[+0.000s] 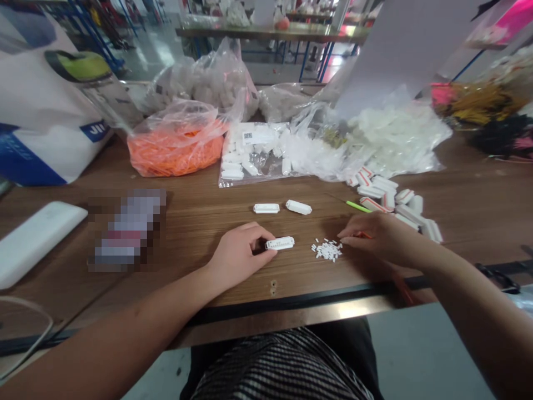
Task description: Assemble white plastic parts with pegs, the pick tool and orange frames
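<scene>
Head view: our left hand (239, 253) pinched the near end of a white plastic strip (280, 243), its long axis running crosswise on the wooden table (195, 219), while our right hand (385, 239), fingers bunched, pinching unclear, sat beside tiny white pegs (327, 250).

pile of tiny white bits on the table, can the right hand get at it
Probably yes: the right hand sits just beside the tiny white bits, its fingers nearly at the pile, and nothing lies between them.
</scene>
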A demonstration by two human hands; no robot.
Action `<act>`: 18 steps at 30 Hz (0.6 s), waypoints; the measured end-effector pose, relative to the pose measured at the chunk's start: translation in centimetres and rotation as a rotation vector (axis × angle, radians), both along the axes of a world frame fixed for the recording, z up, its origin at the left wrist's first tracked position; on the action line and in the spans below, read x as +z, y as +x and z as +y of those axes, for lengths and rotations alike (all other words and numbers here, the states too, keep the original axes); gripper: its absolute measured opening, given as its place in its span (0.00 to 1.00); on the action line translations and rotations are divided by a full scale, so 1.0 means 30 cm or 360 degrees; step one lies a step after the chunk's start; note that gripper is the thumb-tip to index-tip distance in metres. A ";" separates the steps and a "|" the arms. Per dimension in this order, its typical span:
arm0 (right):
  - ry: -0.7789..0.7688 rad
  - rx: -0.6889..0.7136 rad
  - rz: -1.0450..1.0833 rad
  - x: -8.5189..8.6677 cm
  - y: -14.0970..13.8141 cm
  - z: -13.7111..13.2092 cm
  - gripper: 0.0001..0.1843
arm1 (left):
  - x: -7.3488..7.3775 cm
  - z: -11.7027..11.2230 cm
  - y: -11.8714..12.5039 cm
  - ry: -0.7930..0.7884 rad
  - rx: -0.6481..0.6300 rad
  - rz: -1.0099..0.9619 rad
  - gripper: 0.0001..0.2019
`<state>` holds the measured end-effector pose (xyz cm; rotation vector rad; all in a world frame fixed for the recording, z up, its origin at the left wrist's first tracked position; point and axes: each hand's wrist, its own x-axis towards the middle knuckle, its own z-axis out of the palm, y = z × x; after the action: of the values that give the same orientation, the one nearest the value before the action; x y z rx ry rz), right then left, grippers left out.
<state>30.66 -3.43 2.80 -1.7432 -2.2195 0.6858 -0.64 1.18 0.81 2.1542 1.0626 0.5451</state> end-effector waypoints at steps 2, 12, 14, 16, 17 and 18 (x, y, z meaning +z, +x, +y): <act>0.0043 0.0056 0.0007 -0.004 -0.006 -0.005 0.09 | 0.000 0.000 0.000 -0.0002 -0.0003 0.0006 0.05; -0.0012 -0.0213 0.0058 0.015 -0.056 -0.005 0.08 | -0.004 0.000 -0.001 -0.0020 0.0019 0.0003 0.05; 0.0053 -0.0193 0.0244 0.037 -0.112 0.000 0.09 | -0.004 -0.001 0.000 -0.0018 0.0021 -0.0004 0.05; 0.0128 -0.0047 0.0412 0.051 -0.182 0.008 0.09 | -0.003 -0.004 0.001 -0.0016 0.0020 -0.0013 0.04; 0.0144 0.0041 0.0401 0.053 -0.216 0.013 0.09 | -0.003 -0.005 0.001 -0.0016 0.0020 -0.0020 0.04; 0.0183 0.0116 0.0386 0.051 -0.248 0.019 0.08 | -0.003 -0.007 0.002 -0.0020 0.0012 -0.0027 0.04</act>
<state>23.21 -2.86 4.34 -1.4477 -2.1199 0.7277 -0.58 0.98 0.72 2.1315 1.0625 0.5580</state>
